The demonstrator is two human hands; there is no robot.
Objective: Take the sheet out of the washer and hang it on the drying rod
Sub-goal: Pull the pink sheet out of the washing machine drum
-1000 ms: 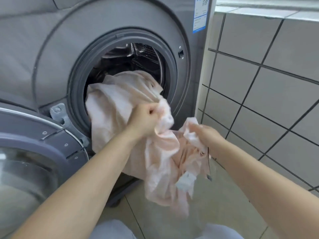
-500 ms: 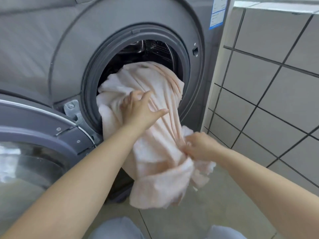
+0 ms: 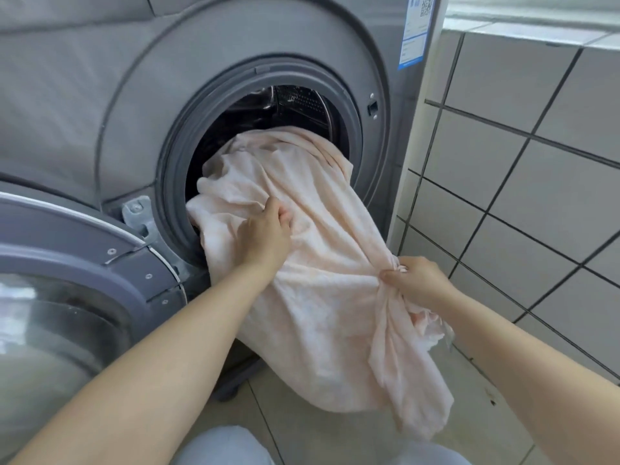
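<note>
Grey metal and glass fill your left side: the washer door (image 3: pixel 67 297) stands swung open toward you, its round window blurred and reflective, hinged at a bracket (image 3: pixel 139 213) on the front of the grey washer (image 3: pixel 100 95). Beside the hinge, the dark rubber gasket (image 3: pixel 174 182) rings the drum opening, and the perforated steel drum (image 3: pixel 302 102) shows in the upper part of that opening. Spilling from the opening over the lower rim is the pale peach sheet (image 3: pixel 318 297); its upper part is inside the drum mouth, while the rest hangs down in front of the washer toward the tiled floor (image 3: pixel 335 441), the lowest folds close above it. Your left hand (image 3: pixel 265 236) lies on the sheet just outside the rim, fingers curled into the cloth and gathering a fold. Further right and nearer to you, your right hand (image 3: pixel 416 280) grips a bunched twist of the sheet between thumb and curled fingers, and cloth is drawn taut between that hand and the drum. A blue-edged label (image 3: pixel 414 31) sits on the washer's top right corner. Right of the machine stands a wall of pale tiles (image 3: pixel 536 162) with dark grout lines.
</note>
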